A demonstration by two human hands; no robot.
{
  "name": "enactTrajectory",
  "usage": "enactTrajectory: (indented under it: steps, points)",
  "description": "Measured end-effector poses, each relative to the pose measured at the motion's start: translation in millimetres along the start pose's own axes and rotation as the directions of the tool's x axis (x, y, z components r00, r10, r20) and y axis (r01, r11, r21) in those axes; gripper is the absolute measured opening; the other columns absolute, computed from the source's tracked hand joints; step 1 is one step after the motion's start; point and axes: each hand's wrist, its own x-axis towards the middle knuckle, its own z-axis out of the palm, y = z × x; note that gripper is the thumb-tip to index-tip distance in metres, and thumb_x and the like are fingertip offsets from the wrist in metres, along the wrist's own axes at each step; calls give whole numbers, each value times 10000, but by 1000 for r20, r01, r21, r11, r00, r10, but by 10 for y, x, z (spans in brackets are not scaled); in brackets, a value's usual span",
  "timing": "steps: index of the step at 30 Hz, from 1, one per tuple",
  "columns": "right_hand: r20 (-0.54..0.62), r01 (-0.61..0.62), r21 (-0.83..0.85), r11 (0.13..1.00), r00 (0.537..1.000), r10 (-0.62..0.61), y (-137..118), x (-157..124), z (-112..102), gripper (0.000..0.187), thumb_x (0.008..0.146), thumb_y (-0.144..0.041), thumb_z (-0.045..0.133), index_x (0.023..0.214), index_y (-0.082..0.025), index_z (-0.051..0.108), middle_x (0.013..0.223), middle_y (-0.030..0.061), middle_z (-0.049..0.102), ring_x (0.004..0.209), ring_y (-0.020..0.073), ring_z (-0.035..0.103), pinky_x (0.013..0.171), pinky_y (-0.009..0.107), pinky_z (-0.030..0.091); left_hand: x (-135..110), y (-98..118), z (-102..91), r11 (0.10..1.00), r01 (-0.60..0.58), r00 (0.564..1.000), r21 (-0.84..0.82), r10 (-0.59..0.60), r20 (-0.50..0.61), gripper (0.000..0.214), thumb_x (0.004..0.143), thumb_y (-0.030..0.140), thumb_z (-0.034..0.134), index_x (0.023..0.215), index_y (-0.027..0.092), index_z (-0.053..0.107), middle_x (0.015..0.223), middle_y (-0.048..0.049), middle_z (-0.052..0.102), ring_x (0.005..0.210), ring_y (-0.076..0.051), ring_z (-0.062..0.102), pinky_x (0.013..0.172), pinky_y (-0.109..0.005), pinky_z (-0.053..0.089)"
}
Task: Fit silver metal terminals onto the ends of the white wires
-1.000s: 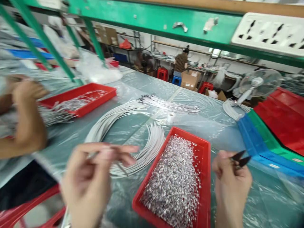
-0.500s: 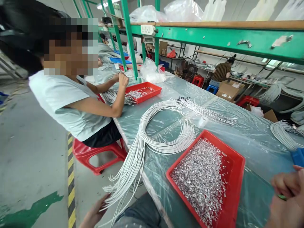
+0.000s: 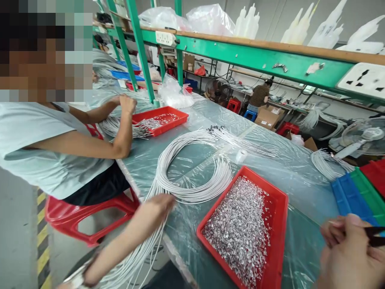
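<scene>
My left hand, blurred by motion, is over the neck of a coiled bundle of white cables, and whether its fingers grip any cable is unclear. The loose tails of the bundle hang over the table edge beneath my forearm. On the right, my right hand is closed around a dark tool with two pointed black ends, partly cut off by the frame. Between the hands lies a red tray holding a heap of small shiny metal pieces.
A co-worker sits at left on a red stool, hands near another red tray. More cables and a white roll lie behind the coil. Blue bins stand at right, below a green shelf beam.
My left hand has moved up from the hanging cable ends to the neck of the coil. The view has turned right, and the dark tool in my right hand now shows.
</scene>
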Motion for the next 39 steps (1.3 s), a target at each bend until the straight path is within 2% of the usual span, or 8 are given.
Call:
enactTrajectory:
  steps: [2,5,14,20,23,29,34,39]
  points:
    - [-51,6,46,999,999,-4,-44,-93,61,179,715,-193,698,596,-171,567,531,-28,479,484,101,408,471,296,274,311,440,293,983,-181,977,-38,184,104,165,928,213,481,849,167,619,834,-5,651,801,-148,629,741,-274,504]
    - [-37,12,0,1000,999,-12,-35,-135,28,209,729,-294,749,652,-156,612,538,-38,490,494,100,390,494,281,309,630,827,645,969,-246,952,-23,246,182,94,903,195,562,886,120,617,905,-31,650,842,-170,631,753,-351,530]
    - [-39,-6,-56,998,999,4,41,-54,-28,301,729,-413,760,667,-161,608,531,-34,487,503,108,395,493,249,361,747,885,956,991,-110,968,-77,124,220,116,896,213,582,951,117,617,972,-49,644,909,-194,626,811,-401,523]
    - [5,-54,-158,986,998,56,150,-30,-64,339,729,-477,739,730,-162,613,556,-32,469,508,113,382,479,235,354,797,812,700,921,9,985,-390,59,161,164,957,236,453,934,121,568,756,-1,598,666,-140,597,663,-310,496]
    - [137,-24,-202,979,989,52,191,-12,-52,347,760,-487,700,703,-164,586,589,-31,463,536,114,385,494,222,345,1001,868,459,818,13,991,-574,64,114,273,988,272,318,904,140,542,695,12,546,632,-138,562,621,-272,450]
    - [526,138,-246,959,850,12,180,-90,184,278,888,-405,547,746,-167,566,625,-24,471,571,133,407,524,231,338,1370,1395,66,613,-12,995,-790,89,54,454,973,424,216,852,164,568,587,38,421,581,-151,461,568,-247,366]
    - [613,136,-243,961,789,44,192,-183,313,267,909,-382,519,740,-175,526,649,-26,464,597,135,410,554,236,336,1381,1733,-93,518,-42,982,-854,178,59,419,956,424,295,804,165,587,601,24,453,585,-157,450,561,-251,339]
    - [648,103,-236,966,758,78,231,-195,347,262,940,-379,475,768,-182,496,685,-27,436,632,133,402,580,234,329,1377,1761,-230,507,-42,974,-861,211,77,384,952,420,317,779,176,558,643,13,485,625,-163,458,618,-270,321]
